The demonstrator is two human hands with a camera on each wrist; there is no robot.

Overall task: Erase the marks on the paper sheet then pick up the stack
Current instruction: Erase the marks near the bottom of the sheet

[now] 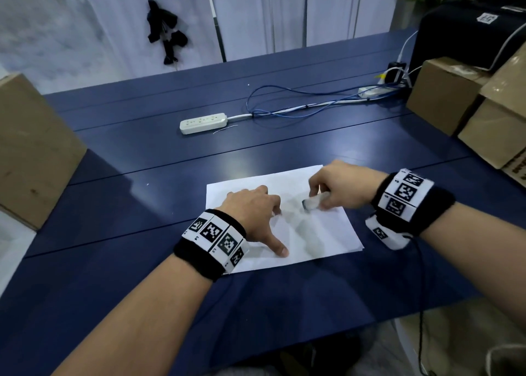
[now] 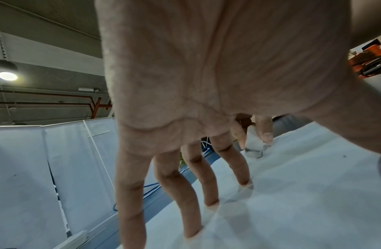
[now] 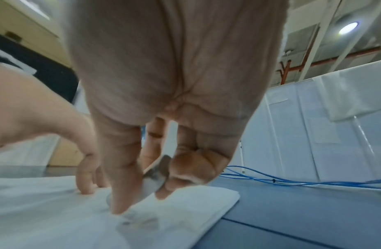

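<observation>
A thin stack of white paper sheets (image 1: 321, 234) lies on the blue table, near the front middle. My left hand (image 1: 257, 213) presses the stack's left part with spread, straight fingers (image 2: 208, 182) and thumb, palm raised. My right hand (image 1: 338, 190) pinches a white eraser (image 1: 313, 203) with a dark smudged tip, which touches the top sheet near its middle. The left wrist view shows the eraser (image 2: 253, 144) standing on the paper (image 2: 302, 193) beyond my fingers. In the right wrist view the eraser (image 3: 157, 175) is partly hidden between thumb and fingers. Any marks on the sheet are too faint to make out.
A white power strip (image 1: 203, 122) with blue cables (image 1: 299, 105) lies farther back on the table (image 1: 128, 176). Cardboard boxes stand at the left (image 1: 31, 150) and right (image 1: 466, 102) edges. A black case (image 1: 469, 31) sits at the back right. White panels close off the back.
</observation>
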